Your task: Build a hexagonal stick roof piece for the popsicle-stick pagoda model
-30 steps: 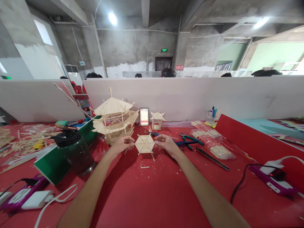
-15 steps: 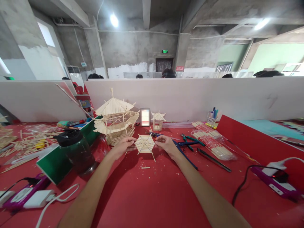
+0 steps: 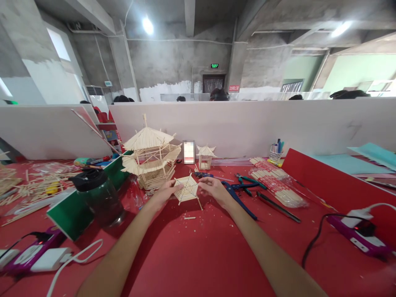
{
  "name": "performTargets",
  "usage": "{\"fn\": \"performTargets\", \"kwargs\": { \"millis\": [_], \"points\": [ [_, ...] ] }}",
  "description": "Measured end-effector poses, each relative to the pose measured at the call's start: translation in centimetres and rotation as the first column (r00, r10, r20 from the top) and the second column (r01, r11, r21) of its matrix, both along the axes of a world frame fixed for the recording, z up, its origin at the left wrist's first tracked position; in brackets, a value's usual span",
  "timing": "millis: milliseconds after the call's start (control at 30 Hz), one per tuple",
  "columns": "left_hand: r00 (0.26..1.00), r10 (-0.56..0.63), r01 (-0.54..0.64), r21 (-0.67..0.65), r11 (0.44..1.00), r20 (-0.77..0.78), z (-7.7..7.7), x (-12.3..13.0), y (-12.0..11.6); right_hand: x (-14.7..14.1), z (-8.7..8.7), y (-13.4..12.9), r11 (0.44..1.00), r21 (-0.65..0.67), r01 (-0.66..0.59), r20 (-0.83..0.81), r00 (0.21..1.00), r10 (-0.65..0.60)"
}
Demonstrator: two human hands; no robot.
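Observation:
A hexagonal stick lattice, patterned like a spider web, is held up over the red table, tilted a little. My left hand grips its left edge, with the thumb lying on the top face. At the right edge is my right hand, thumb and fingers pinched at a corner of the lattice. One longer stick end sticks out at its lower right. On the table below lies a short loose stick. Behind my left hand stands a two-tiered stick pavilion, and farther back a small stick pavilion.
Blue cutters, green-handled pliers and a long dark tool lie to the right, near bagged sticks. A dark bottle stands left beside a green board. Power strips sit at both sides.
The lattice has tipped and shifted slightly left. My left thumb has moved onto its face, and my right hand has come a little left with it.

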State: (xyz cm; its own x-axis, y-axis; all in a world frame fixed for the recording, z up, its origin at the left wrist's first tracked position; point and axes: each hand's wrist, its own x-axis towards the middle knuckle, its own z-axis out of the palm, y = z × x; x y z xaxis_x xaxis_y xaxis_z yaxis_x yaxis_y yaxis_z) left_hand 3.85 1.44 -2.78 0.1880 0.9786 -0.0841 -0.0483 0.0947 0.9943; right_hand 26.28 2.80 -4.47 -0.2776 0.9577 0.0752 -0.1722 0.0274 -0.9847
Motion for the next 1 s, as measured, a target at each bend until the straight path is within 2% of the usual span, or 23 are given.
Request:
{"fn": "performTargets", "kwargs": {
  "millis": [67, 167, 300, 400, 500, 667, 733, 800, 867, 1000],
  "points": [
    [0.998, 0.03, -0.03, 0.002, 1.0, 0.047, 0.0, 0.1, 0.0, 0.2, 0.3, -0.3, 0.992, -0.044, -0.115, 0.058, 0.991, 0.118],
    [0.994, 0.083, -0.082, -0.012, 0.997, 0.077, 0.3, 0.2, -0.1, 0.5, 0.8, -0.8, 0.96, -0.022, -0.279, 0.177, 0.944, 0.278],
    [0.992, 0.103, -0.102, -0.018, 0.995, 0.07, 0.6, 0.4, -0.2, 0.7, 0.9, -0.9, 0.964, 0.052, -0.262, 0.304, 0.923, 0.235],
    [0.991, 0.114, -0.113, -0.019, 0.993, 0.071, 0.8, 0.4, -0.3, 1.0, 0.8, -0.6, 0.965, 0.053, -0.258, 0.333, 0.915, 0.227],
    [0.989, 0.129, -0.128, -0.015, 0.992, 0.068, 1.0, 0.3, -0.3, 1.4, 0.9, -0.4, 0.952, 0.032, -0.305, 0.341, 0.899, 0.276],
    [0.987, 0.137, -0.136, -0.008, 0.991, 0.08, 0.9, -0.2, 0.0, 2.2, 1.2, -0.4, 0.897, -0.017, -0.443, 0.433, 0.805, 0.406],
    [0.99, 0.115, -0.115, -0.002, 0.993, 0.082, 0.6, -0.4, 0.1, 2.2, 1.0, -0.3, 0.919, 0.004, -0.394, 0.435, 0.829, 0.353],
    [0.994, 0.077, -0.077, -0.001, 0.997, 0.075, 0.5, -0.5, 0.2, 1.9, 0.9, -0.2, 0.958, 0.078, -0.276, 0.383, 0.896, 0.227],
    [0.997, 0.039, -0.039, -0.008, 0.999, 0.066, 0.5, -0.5, 0.1, 1.4, 0.8, -0.2, 0.967, 0.16, -0.198, 0.305, 0.942, 0.142],
    [0.999, -0.012, 0.014, -0.03, 0.999, 0.05, 0.8, -0.1, -0.3, 0.8, 0.9, -0.3, 0.961, 0.192, -0.201, 0.258, 0.955, 0.148]
  ]
}}
